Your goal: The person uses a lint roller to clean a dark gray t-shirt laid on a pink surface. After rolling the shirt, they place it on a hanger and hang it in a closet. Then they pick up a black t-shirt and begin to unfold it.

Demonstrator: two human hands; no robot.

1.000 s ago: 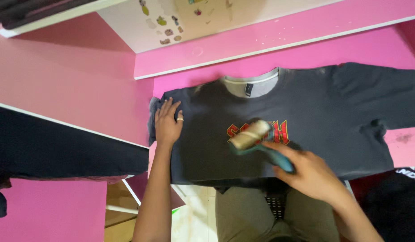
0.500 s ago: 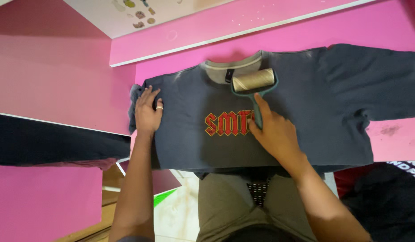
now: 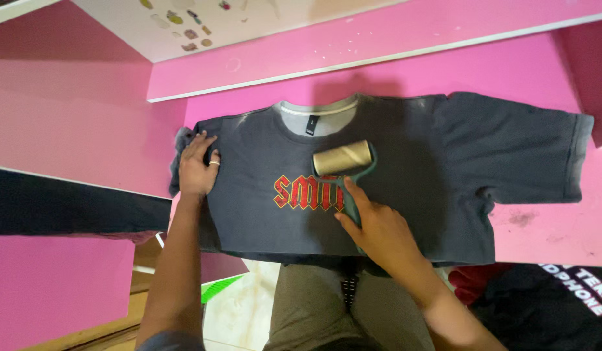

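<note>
Lying flat: a dark grey t-shirt point(image 3: 405, 169) is spread front-up on a pink bench point(image 3: 541, 227), collar toward the far edge, hem hanging over the near edge toward the person's lap.
Shirt print: red block lettering with a yellow outline sits at the middle of the chest, partly covered by the roller handle.
Right hand: the right hand point(image 3: 379, 227) is closed around the dark green handle of a lint roller point(image 3: 343, 170), index finger stretched along the handle toward the head.
Lint roller: its pale tan roll rests on the shirt just below the collar and just above the print, slightly tilted, handle running down toward the hem.
Left hand: the left hand point(image 3: 198, 168) lies flat with fingers spread, pressing the shirt's shoulder area at the side farthest from the roller; a ring shows on one finger.
Sleeves: the sleeve on the roller-hand side is laid out fully; the other is bunched beside the flat hand.
Beyond the collar: a white board point(image 3: 184, 26) with small coloured stickers lies past the pink ledge.
Beside the hem: another dark garment with white lettering point(image 3: 554, 299) and a bit of red cloth lie at the near corner, on the roller-hand side.
</note>
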